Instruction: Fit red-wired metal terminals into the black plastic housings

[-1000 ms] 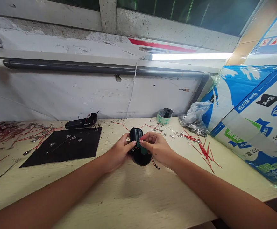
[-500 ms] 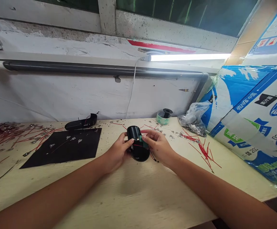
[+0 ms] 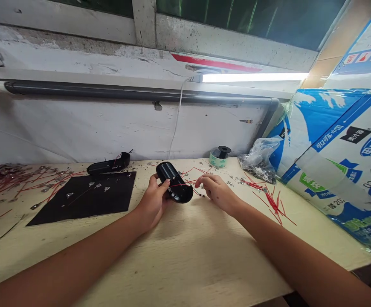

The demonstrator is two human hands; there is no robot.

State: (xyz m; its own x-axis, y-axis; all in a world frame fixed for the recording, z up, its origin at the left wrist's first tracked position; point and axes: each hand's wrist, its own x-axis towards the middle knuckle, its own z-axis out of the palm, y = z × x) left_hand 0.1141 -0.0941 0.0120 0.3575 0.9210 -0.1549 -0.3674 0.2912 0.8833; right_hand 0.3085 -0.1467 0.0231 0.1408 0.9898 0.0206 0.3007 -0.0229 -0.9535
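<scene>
One pale table [image 3: 185,256] bears a black mat [image 3: 86,198] at the left. The left hand [image 3: 153,198] grasps a black case [image 3: 174,180], tilted above the table's middle; the right hand [image 3: 216,191] is just beside its rounded end, fingers curled, whether holding anything I cannot tell. Loose red wires [image 3: 272,199] lie farther right. The case looks part-done: hollow side open, one thin red wire [image 3: 178,185] crossing it.

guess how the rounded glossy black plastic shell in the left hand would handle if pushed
The shell looks stiff, showing no bend where the left hand grips it. Its gloss may make it slippery. The thin red wire across it could snag.
</scene>
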